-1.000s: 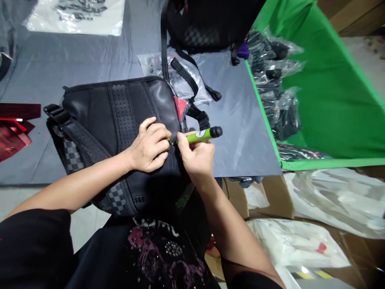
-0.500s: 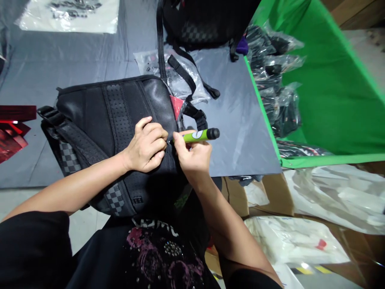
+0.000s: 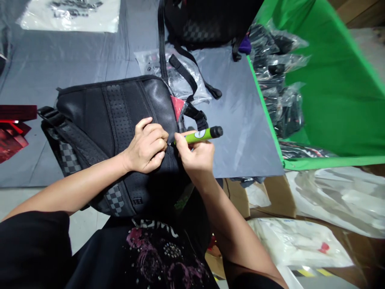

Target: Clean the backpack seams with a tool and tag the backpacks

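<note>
A black backpack (image 3: 87, 106) with grey checkered patches lies on its front at the table's edge, against my body. My left hand (image 3: 148, 145) rests on its padded back panel, fingers curled and closed on the fabric near the right side seam; its fingertips are partly hidden. In my right hand (image 3: 197, 154) is a green marker pen (image 3: 200, 135) with a black end, pinched between thumb and fingers. The pen's tip points left and down to the panel, close beside my left fingertips. A red triangular piece (image 3: 177, 106) shows at the backpack's right edge.
Beyond lies another black backpack (image 3: 207, 24), its straps trailing over a clear plastic bag (image 3: 180, 76) on the grey table (image 3: 237, 108). A green bin (image 3: 337, 92) at right holds several plastic-wrapped items. Red foil packets (image 3: 15, 132) lie at left, a white package (image 3: 72, 16) behind.
My right hand and the marker pen have shifted slightly right, the tip drawing back a little from my left fingers. My left hand and the backpack stay put.
</note>
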`<state>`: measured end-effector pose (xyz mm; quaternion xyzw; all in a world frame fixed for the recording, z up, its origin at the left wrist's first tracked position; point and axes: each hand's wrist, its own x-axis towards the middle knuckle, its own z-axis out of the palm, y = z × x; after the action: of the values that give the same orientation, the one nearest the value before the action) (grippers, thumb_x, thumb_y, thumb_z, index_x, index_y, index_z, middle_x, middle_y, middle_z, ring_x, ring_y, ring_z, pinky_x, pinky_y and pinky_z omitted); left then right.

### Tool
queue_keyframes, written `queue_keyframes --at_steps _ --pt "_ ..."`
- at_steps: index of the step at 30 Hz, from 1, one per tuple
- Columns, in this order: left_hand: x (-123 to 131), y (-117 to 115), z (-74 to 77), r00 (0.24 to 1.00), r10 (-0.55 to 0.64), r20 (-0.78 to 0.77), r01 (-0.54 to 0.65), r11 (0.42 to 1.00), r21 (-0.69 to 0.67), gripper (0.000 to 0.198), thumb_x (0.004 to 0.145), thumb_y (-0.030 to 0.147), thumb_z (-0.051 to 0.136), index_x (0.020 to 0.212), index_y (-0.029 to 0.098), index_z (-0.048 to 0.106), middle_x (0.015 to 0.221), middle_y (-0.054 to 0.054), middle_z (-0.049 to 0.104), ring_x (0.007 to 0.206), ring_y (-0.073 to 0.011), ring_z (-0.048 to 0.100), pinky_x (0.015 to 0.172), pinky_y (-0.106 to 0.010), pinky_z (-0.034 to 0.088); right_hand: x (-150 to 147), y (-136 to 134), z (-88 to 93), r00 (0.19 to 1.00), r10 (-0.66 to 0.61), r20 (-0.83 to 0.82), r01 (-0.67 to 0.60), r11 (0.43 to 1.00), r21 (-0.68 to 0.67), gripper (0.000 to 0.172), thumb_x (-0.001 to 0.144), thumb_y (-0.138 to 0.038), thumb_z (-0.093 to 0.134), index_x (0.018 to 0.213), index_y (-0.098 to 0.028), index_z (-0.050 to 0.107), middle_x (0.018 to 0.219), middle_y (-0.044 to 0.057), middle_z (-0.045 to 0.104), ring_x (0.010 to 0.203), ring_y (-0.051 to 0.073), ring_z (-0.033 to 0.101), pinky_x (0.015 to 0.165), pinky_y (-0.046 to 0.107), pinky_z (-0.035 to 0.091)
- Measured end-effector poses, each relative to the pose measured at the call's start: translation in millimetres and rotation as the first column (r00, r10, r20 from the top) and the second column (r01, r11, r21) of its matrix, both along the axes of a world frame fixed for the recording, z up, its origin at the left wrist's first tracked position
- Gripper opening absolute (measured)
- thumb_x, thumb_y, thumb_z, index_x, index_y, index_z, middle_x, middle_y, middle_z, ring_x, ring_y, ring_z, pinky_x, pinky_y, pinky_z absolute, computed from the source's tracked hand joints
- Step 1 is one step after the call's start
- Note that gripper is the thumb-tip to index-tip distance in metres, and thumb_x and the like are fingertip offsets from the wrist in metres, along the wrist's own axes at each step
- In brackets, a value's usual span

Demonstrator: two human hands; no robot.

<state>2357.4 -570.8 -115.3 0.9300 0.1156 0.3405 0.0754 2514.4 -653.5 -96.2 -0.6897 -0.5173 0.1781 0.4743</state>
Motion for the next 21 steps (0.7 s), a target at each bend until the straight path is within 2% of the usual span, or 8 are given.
queue_keyframes --at_steps 3,7,10,12,14,16,19,21 --pt "3 13 10.4 0.995 -0.020 -0.094 0.020 1.000 0.005 0.019 0.089 0.033 0.040 0.084 0.022 0.054 0.089 -0.004 0.066 0.095 -0.0235 0.057 0.102 -0.053 0.030 1 0 -2.1 1.000 0.005 0.020 -0.005 1.000 0.004 0.022 0.087 -0.035 0.061 0.073 -0.019 0.064 0.055 -0.002 0.057 0.048 0.011 0.052 0.050 0.024 0.040" --pt "13 54 43.8 0.925 0.014 -0.379 0.028 0.994 0.104 0.038 0.095 0.050 0.034 0.088 0.021 0.058 0.081 -0.006 0.065 0.082 -0.0234 0.055 0.092 -0.049 0.037 6 -14 -8.2 0.993 -0.074 -0.092 0.080 0.995 0.060 0.023 0.089 -0.036 0.059 0.077 -0.018 0.065 0.055 -0.003 0.058 0.046 0.011 0.053 0.049 0.024 0.044" --pt "16 76 68.1 0.824 0.021 -0.566 0.060 0.990 0.125 0.053 0.091 0.066 0.036 0.081 0.019 0.060 0.072 -0.005 0.063 0.076 -0.0225 0.054 0.088 -0.046 0.037 5 -37 -13.1 0.979 -0.139 -0.152 0.166 0.969 0.184 0.022 0.090 -0.034 0.060 0.103 -0.018 0.067 0.087 0.004 0.073 0.070 0.015 0.068 0.070 0.030 0.056" --pt "12 77 79.9 0.779 -0.025 -0.627 0.104 0.990 0.091 0.056 0.085 0.072 0.044 0.079 0.020 0.062 0.071 -0.004 0.064 0.079 -0.0226 0.056 0.088 -0.043 0.037 -1 -55 -17.2 0.990 -0.133 -0.049 0.141 0.957 0.253 0.030 0.090 -0.030 0.060 0.118 -0.020 0.064 0.105 0.008 0.073 0.092 0.020 0.070 0.089 0.039 0.055" --pt "4 67 91.7 0.774 -0.029 -0.632 0.117 0.988 0.097 0.055 0.083 0.072 0.048 0.080 0.020 0.064 0.071 -0.004 0.064 0.081 -0.0224 0.058 0.088 -0.042 0.036 -12 -72 -23.0 0.986 -0.111 0.125 0.069 0.950 0.305 0.032 0.092 -0.025 0.057 0.123 -0.021 0.062 0.108 0.009 0.074 0.100 0.022 0.070 0.099 0.045 0.050" --pt "-8 45 107.6 0.794 0.013 -0.608 0.106 0.982 0.159 0.055 0.084 0.072 0.047 0.078 0.020 0.063 0.069 -0.003 0.063 0.077 -0.0207 0.058 0.086 -0.041 0.037 -22 -86 -29.6 0.952 -0.093 0.292 -0.019 0.934 0.357 0.031 0.093 -0.022 0.055 0.123 -0.022 0.062 0.108 0.009 0.075 0.103 0.022 0.070 0.103 0.048 0.047" --pt "-32 -5 140.0 0.853 0.135 -0.504 0.051 0.940 0.338 0.058 0.086 0.071 0.044 0.076 0.017 0.061 0.069 -0.002 0.060 0.072 -0.0177 0.055 0.081 -0.040 0.041 -26 -102 -33.6 0.884 -0.112 0.453 -0.111 0.892 0.437 0.024 0.092 -0.023 0.057 0.115 -0.024 0.065 0.114 0.009 0.074 0.112 0.024 0.068 0.106 0.049 0.044" --pt "-48 -46 160.4 0.894 0.216 -0.393 -0.032 0.905 0.424 0.056 0.089 0.067 0.044 0.079 0.015 0.061 0.070 -0.002 0.059 0.073 -0.0171 0.055 0.081 -0.041 0.042 -19 -112 -27.3 0.848 -0.117 0.517 -0.164 0.870 0.465 0.018 0.092 -0.028 0.058 0.108 -0.027 0.067 0.115 0.008 0.073 0.115 0.025 0.066 0.106 0.051 0.043"
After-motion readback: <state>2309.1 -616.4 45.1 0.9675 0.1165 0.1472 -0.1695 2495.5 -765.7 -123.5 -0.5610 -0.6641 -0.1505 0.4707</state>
